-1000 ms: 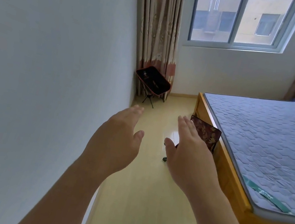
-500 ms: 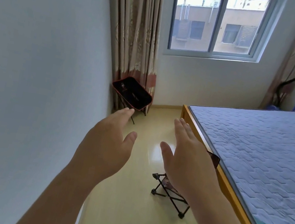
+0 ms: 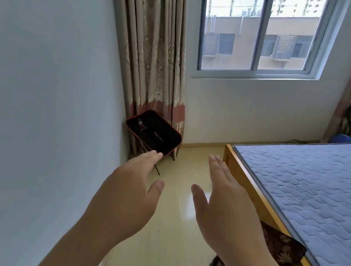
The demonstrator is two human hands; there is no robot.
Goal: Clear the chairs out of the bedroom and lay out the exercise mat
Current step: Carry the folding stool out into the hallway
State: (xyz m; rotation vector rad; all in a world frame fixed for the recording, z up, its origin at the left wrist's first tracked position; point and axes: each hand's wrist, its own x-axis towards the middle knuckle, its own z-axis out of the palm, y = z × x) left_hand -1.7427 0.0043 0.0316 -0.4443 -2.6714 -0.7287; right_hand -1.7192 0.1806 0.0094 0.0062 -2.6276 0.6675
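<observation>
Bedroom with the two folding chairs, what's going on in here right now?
A person is on the floor between the wall and the bed, with the left hand and right hand held out open, holding nothing. The black chair sits in the corner by the curtain. The flowered chair stands beside the bed, under the right forearm. Neither chair is held yet, and no exercise mat is in view.

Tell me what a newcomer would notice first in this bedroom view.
Two bare hands, the left hand and the right hand, reach forward open and empty over the pale floor. Beyond them a black folding chair stands in the corner below the curtain. A dark flowered chair sits low at the right beside the blue bed.
</observation>
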